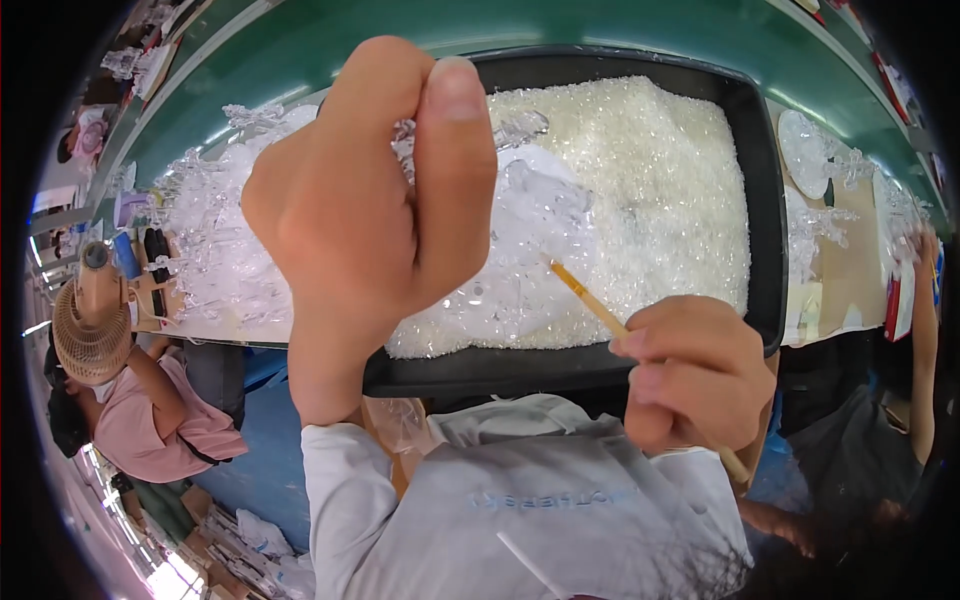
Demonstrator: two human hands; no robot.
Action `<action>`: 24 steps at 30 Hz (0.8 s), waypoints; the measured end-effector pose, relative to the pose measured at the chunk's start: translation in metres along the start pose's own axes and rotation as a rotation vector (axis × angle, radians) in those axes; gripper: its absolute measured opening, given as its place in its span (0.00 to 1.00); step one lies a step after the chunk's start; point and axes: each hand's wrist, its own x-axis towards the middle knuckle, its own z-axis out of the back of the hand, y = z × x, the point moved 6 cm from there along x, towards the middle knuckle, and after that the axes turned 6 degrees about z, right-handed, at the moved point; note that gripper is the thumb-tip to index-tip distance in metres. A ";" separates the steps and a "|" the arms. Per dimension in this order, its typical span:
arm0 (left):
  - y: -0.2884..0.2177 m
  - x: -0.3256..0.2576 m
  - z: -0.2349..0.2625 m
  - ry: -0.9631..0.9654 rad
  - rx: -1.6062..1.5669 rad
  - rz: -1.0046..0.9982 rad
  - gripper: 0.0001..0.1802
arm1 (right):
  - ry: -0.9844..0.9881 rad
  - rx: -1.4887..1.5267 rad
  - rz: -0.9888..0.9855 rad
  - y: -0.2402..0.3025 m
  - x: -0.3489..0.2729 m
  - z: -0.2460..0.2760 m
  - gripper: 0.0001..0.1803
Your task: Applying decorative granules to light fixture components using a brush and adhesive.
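Observation:
My left hand (365, 210) is raised over the left part of a black tray (766, 200), its fingers curled and thumb pressed down. A clear, glassy ornament (525, 128) shows between those fingers and past the thumb; most of its shape is hidden. Below it, a whitish, see-through mass (540, 200) shows against the tray's contents, and I cannot tell whether it belongs to the held piece. Pinched in my right hand (700, 375) is a thin wooden paintbrush (598, 309), its tip pointing up-left at that mass. Sparkling white granules (670, 170) fill the tray.
Many clear ornaments (210, 240) crowd the table on the left. More clear pieces (820, 165) lie right of the tray. A person in pink (160, 410) sits at left with a small fan (92, 330) nearby. Another person's arm (925, 350) reaches in at far right.

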 end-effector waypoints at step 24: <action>0.018 0.005 -0.006 0.028 -0.063 0.238 0.16 | -0.374 0.276 0.213 0.007 -0.006 0.010 0.07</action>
